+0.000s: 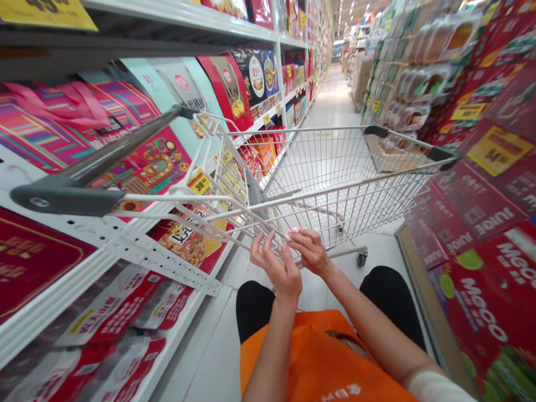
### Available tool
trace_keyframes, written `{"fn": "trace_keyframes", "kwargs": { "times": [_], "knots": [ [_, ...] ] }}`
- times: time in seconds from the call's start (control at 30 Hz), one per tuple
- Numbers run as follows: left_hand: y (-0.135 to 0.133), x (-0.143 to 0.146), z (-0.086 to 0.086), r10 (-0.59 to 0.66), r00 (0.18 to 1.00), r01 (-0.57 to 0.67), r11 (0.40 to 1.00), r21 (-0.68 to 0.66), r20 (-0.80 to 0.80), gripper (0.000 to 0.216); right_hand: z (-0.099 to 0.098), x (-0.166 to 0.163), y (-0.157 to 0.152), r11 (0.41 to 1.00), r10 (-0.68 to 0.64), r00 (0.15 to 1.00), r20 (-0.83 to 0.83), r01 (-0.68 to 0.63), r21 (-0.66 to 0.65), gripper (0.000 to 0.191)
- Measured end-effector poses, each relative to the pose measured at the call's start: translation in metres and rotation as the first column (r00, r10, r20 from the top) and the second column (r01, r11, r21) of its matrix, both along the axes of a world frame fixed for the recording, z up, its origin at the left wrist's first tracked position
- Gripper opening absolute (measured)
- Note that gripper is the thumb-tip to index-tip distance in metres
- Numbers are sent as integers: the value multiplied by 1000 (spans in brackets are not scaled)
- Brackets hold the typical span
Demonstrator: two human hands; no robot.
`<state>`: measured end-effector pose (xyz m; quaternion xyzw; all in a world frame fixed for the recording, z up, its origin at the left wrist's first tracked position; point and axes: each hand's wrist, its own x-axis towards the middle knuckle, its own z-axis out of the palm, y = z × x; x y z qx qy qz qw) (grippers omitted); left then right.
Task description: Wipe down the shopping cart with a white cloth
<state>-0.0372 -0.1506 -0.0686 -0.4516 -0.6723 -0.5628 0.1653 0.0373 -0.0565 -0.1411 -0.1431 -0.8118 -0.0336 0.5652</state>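
At 6 o'clock, nearest the camera, an orange apron [301,357] is lying between your two black-clad knees [254,307]; above it, just below the centre, your left hand [280,271] is showing its fingers curved and loosely parted; beside it, on the right, your right hand [312,251] is drawing its fingertips together around a small pale spot, and one cannot tell whether it is holding anything; both hands are meeting the near side of a wire shopping cart [355,182], contact with the wires being unclear; the cart is stretching from the centre towards 2 o'clock, its dark handle bar [121,143] pointing to 9 and 10 o'clock; at 4 o'clock red Meco cartons [481,285] are standing beside you; at 8 o'clock red-labelled packets [117,312] are filling a low shelf; farther off, at 10 o'clock, striped packages [42,139] are resting on the shelf above; at 2 o'clock wrapped multipacks [419,78] are rising in stacks; farthest, at 1 o'clock, the pale aisle floor [335,89] is receding.
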Motion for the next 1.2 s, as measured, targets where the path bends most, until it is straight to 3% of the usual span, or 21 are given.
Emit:
{"fn": "trace_keyframes", "kwargs": {
  "times": [0.1, 0.17, 0.4, 0.47, 0.57, 0.63, 0.7, 0.87, 0.93, 1.1, 1.2],
  "knots": [
    [11, 8, 8, -59, 997, 60, 998, 21, -57, 35, 28, -6, 13, 995, -39, 999, 13, 38, 96, 36],
    [17, 10, 14, -115, 990, 119, 992, 41, -80, 36, 33, -10, 22, 989, -78, 997, 4, 77, 125, 34],
    [24, -1, 14, -123, 971, 101, 988, -117, -207, 37, -20, 14, 17, 999, -13, 1000, 9, 12, 38, 27],
    [28, -1, 13, -116, 961, 79, 985, -153, -250, 39, -13, 21, 17, 998, -52, 999, 7, 52, 48, 29],
    [35, 1, 17, -113, 954, 53, 975, -214, -277, 43, 15, 24, 29, 978, -172, 981, -88, 181, 100, 28],
    [37, 1, 22, -115, 949, 40, 967, -252, -293, 44, 26, 23, 39, 972, -184, 973, -138, 201, 123, 28],
    [37, -2, 26, -127, 938, 36, 960, -277, -322, 43, 22, 23, 44, 979, -141, 978, -154, 161, 126, 29],
    [40, -9, 24, -179, 907, 72, 958, -278, -383, 42, -14, 32, 34, 996, -77, 996, -53, 79, 34, 30],
    [43, -8, 20, -151, 906, 53, 967, -248, -395, 40, -9, 35, 34, 997, -75, 996, -37, 76, 26, 28],
    [47, -7, 14, -128, 907, 42, 975, -216, -401, 40, 27, 35, 49, 995, -79, 993, -89, 85, 56, 28],
    [45, -10, 13, -143, 898, 49, 972, -228, -416, 41, 16, 36, 47, 999, -43, 991, -123, 44, 11, 31]
  ]
}}
